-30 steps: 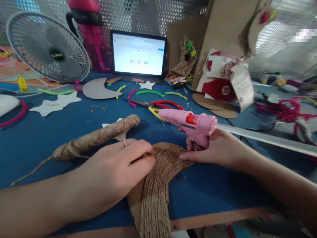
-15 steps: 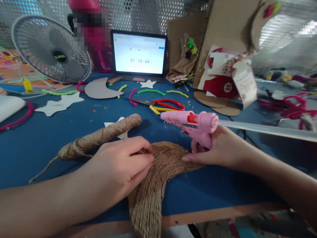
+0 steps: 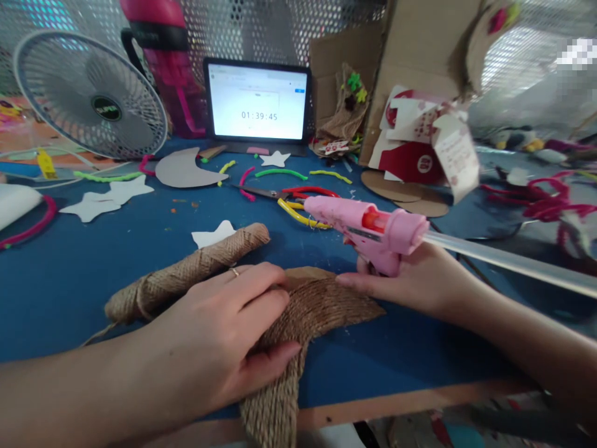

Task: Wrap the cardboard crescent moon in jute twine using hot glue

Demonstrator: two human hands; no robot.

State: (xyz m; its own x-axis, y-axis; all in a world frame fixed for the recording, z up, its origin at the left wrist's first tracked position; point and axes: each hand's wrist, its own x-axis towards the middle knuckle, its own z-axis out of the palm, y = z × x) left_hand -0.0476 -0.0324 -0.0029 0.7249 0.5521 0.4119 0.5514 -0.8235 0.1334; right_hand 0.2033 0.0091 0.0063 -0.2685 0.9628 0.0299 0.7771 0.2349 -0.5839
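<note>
A cardboard crescent (image 3: pixel 321 306) wound in rows of brown twine lies at the near edge of the table, one arm hanging past it. My left hand (image 3: pixel 237 323) is closed over its left part, thumb across the twine rows and fingers curled at the outer edge; the fingertips are partly hidden. My right hand (image 3: pixel 401 280) grips a pink hot glue gun (image 3: pixel 368 224), its nozzle pointing left. A long clear glue stick (image 3: pixel 508 258) sticks out of its back. The right thumb rests near the crescent's upper edge. Behind my left hand lies a roll of twine (image 3: pixel 191 267).
Scissors (image 3: pixel 280 194) with red and yellow handles lie just beyond the nozzle. A white paper star (image 3: pixel 212 235) is beside the twine roll, and a grey crescent (image 3: pixel 184 171) lies farther back. A fan (image 3: pixel 93 93), a bottle (image 3: pixel 163 74) and a tablet (image 3: pixel 259 102) stand behind.
My left thumb has come away from the fingers and down onto the twine rows. The twine roll has shifted and its loose end lies nearer my arm. The glue gun has moved slightly right.
</note>
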